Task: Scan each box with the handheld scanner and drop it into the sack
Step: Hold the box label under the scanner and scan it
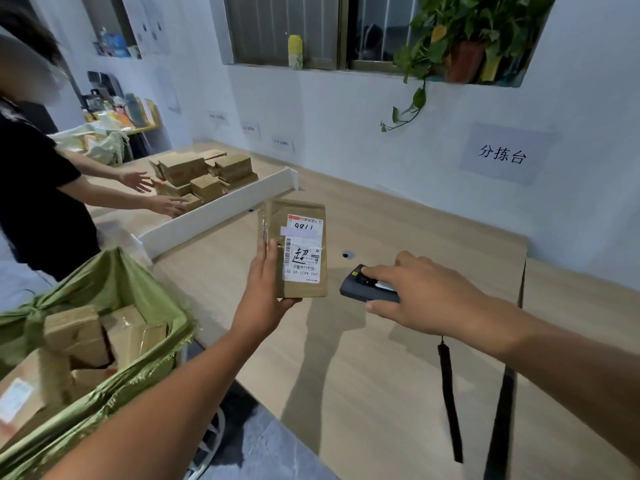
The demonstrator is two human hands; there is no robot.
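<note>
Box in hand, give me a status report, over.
Left hand holds box upright, label facing camera. Right hand grips scanner beside it. Sack open at left, nothing blocking.

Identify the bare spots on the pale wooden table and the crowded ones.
Bare: the pale wooden table between white divider board and wall; also near edge, left of the black strap. Crowded: brown cardboard boxes piled behind the divider; the green fabric sack holds boxes.

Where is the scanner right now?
In the head view, the handheld scanner sits right of centre, gripped by the right hand above the wooden table, just right of the labelled box held up by the left hand.
</note>
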